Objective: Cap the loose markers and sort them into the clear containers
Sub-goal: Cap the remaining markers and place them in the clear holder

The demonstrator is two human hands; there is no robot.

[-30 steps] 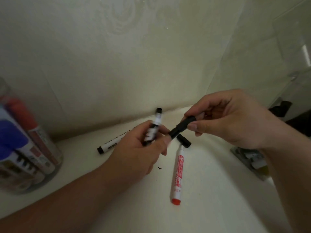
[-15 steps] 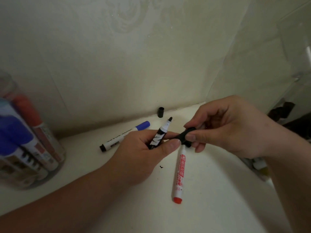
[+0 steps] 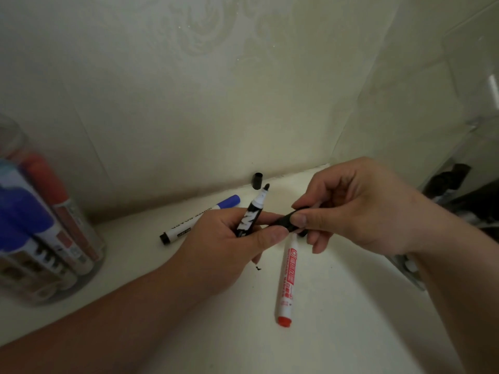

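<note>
- centrally, the left hand (image 3: 229, 247) grips an uncapped black marker (image 3: 249, 220), fingers and thumb curled round its barrel. the dark tip points up and away, toward the wall.
- the right hand (image 3: 359, 209) pinches a black cap (image 3: 285, 221) between thumb and forefinger, with its other fingers curled underneath. the cap sits close against the left thumb tip, to the right of the barrel and lower than the tip, not on the marker.
- a loose cap (image 3: 258, 180), also black, stands on the white table (image 3: 337, 333) at the foot of the wall, just beyond the marker's tip.
- a blue-capped marker (image 3: 202, 220) lies slanted on the table behind the left hand, with its blue cap toward the wall and its black end to the left.
- a red marker (image 3: 287, 282) lies on the table below the hands, red end nearest the camera. its far end is hidden under the right hand, so i cannot tell whether it is capped.
- at the left edge a clear container (image 3: 13, 139) holds blurred markers with blue and red caps.
- at the right edge a second clear container (image 3: 469, 147) holds dark things too dim to make out.
- a small black speck (image 3: 258, 268) lies on the table just under the left hand.
</note>
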